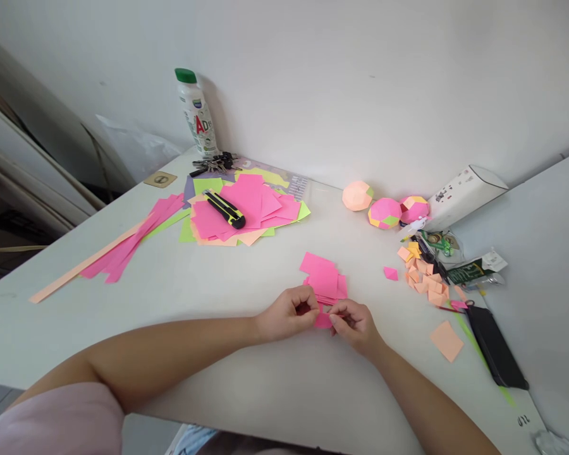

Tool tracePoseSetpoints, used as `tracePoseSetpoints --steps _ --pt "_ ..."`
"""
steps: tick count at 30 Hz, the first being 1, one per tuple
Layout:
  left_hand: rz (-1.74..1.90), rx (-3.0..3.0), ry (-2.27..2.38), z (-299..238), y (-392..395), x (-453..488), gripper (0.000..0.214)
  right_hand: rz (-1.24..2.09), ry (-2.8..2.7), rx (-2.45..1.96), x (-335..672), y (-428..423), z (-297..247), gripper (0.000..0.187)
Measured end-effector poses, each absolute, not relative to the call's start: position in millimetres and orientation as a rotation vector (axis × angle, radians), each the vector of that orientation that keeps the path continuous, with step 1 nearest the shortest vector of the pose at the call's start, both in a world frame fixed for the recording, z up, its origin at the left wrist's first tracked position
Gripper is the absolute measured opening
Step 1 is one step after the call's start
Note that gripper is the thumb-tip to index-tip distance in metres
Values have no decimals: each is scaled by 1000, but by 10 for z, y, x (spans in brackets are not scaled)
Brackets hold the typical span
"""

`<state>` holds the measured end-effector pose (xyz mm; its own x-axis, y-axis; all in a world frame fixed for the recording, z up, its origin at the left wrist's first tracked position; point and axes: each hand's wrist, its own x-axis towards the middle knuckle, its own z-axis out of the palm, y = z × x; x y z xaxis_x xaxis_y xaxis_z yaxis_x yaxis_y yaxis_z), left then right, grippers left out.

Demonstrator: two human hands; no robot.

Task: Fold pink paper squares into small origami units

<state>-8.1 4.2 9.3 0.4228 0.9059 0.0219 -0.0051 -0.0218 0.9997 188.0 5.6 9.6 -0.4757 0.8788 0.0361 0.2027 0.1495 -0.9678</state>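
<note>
A small pink paper piece [322, 320] is pinched between my two hands, low in front of me. My left hand [294, 314] has thumb and forefinger closed on its left side. On the right side, the fingertips of my right hand [355, 323] grip the same paper. Right behind them lies a loose stack of pink paper squares [323, 278], partly hidden by my fingers. A small folded pink paper piece [391, 273] rests on the table to the right of the stack.
A yellow-black utility knife [225, 208] lies on coloured paper sheets [260, 202]. Paper strips [137, 237] lie left. A bottle [196, 117] and keys [215, 163] stand behind. At right are paper balls [384, 213], folded orange pieces [427, 278] and a black pouch [495, 347].
</note>
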Motion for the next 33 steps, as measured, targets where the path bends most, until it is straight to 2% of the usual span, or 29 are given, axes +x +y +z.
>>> tracePoseSetpoints --steps 7,24,33 --pt "869 1450 863 75 39 -66 9 1304 -1841 -1026 1873 46 103 11" --pt "887 1213 847 71 72 -87 19 1469 -1325 -1039 1970 125 0 12" --pt "902 1208 845 47 75 -71 21 1448 -1556 -1069 1939 83 35 15"
